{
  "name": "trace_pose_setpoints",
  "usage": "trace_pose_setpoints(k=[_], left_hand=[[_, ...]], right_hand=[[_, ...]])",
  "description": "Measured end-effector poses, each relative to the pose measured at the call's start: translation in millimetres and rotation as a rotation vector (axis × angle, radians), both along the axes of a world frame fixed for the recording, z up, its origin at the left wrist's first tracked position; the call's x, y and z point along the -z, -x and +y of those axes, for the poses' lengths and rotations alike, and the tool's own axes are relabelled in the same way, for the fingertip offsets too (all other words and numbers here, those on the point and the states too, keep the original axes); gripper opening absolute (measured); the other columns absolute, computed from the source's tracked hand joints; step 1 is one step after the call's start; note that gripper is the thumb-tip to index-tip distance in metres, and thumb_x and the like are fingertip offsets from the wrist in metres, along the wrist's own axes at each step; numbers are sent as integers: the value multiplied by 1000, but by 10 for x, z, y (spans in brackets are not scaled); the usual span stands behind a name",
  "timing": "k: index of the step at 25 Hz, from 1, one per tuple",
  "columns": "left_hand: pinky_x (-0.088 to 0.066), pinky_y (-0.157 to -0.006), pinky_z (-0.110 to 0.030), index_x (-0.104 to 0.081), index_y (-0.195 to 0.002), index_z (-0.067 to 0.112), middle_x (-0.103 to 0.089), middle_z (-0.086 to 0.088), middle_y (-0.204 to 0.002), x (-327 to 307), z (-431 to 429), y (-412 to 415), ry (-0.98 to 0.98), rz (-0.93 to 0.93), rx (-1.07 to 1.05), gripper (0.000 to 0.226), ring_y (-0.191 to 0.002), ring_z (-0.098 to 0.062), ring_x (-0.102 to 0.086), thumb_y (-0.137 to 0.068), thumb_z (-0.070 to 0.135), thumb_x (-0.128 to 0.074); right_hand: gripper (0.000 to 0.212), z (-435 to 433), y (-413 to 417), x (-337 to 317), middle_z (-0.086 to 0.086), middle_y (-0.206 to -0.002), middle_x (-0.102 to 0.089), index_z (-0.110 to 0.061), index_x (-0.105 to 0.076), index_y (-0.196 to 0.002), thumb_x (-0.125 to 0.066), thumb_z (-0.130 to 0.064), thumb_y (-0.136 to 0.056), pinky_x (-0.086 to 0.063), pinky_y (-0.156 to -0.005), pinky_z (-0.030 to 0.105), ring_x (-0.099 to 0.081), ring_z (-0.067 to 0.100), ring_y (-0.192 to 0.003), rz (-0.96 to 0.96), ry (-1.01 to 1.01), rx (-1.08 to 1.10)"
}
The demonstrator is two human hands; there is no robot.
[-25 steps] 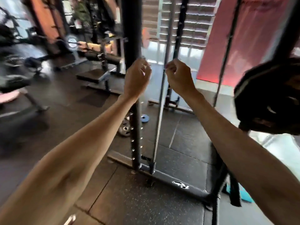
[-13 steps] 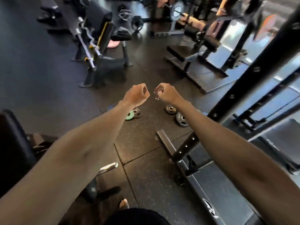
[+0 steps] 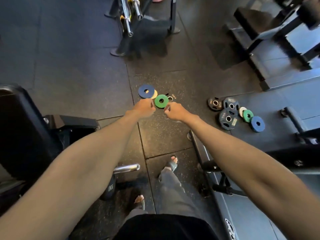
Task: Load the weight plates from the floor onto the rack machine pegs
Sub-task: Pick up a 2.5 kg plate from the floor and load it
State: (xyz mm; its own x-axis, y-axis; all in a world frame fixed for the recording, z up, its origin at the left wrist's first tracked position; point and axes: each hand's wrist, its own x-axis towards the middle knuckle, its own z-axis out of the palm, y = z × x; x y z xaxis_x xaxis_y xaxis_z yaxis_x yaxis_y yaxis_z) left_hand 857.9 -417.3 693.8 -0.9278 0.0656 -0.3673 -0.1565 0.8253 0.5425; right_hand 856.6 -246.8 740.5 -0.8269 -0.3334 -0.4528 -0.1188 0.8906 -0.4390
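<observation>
Small weight plates lie on the dark rubber floor ahead of me: a blue plate (image 3: 146,91), a pale plate (image 3: 155,94) partly under it, and a green plate (image 3: 161,101). My left hand (image 3: 144,108) hovers just left of the green plate with curled fingers, holding nothing. My right hand (image 3: 174,110) hovers just right of it, fingers curled and empty too. A second group lies to the right by the rack base: black plates (image 3: 227,118), a green plate (image 3: 248,115) and a blue plate (image 3: 257,123).
The rack's black base rail (image 3: 200,153) runs along the floor on my right. A padded bench (image 3: 22,132) stands at my left with a chrome peg (image 3: 127,168) near my feet. A barbell stand (image 3: 136,23) is at the far middle, another machine (image 3: 277,37) far right.
My view has swung down from the rack uprights to the floor. Both arms came down with it, and my hands now hover over the green plate.
</observation>
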Motion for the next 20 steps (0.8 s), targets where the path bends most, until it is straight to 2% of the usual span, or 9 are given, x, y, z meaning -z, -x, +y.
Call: trace_pose_setpoints(k=[3,5,9,13,16,20], left_hand=[[-51,-82,-42,-61,-91,12,-66,-14,-102,376,169,536,-11,-64,-36,9,-95,-30,-61,-91,16,-53],[-51,-83,-40,-62,-90,12,-68,-13,-101,595,275,879,-20,-106,-66,8,-97,-30,-62,-90,15,-55],[-47,-73,-34,-55,-79,19,-64,-7,-86,941,419,1506,-30,-198,-120,11,-86,-27,-61,-89,17,-51],[-47,-70,-35,-56,-81,19,-65,-10,-84,1190,407,2195,-82,-314,-132,11,-85,-29,-63,-90,18,-50],[-42,-67,-34,-55,-83,19,-62,-7,-81,1423,283,2837,-53,-358,-59,10,-83,-28,-60,-91,20,-49],[-40,-64,-34,-46,-73,23,-55,-2,-70,1929,189,3877,-27,-414,97,20,-77,-26,-57,-93,21,-48]], right_hand=[[27,112,581,364,19,-112,-70,-2,-66,-111,-50,-12,-92,-49,-92,38,-62,34,-109,-84,-7,13],[25,217,962,600,17,-111,-70,-6,-66,-109,-51,-13,-91,-50,-92,38,-63,34,-108,-140,-8,31],[24,362,1703,967,13,-113,-68,-8,-64,-108,-47,-13,-92,-50,-94,43,-62,31,-108,-212,0,73],[24,341,2348,1273,10,-115,-67,-10,-63,-110,-45,-14,-95,-50,-96,46,-61,28,-109,-290,-4,119],[25,247,2934,1525,12,-114,-67,-11,-62,-109,-42,-16,-95,-50,-93,46,-62,30,-107,-324,17,215],[26,136,3726,1822,14,-114,-67,-9,-62,-111,-41,-14,-96,-50,-94,43,-62,33,-109,-334,45,413]])
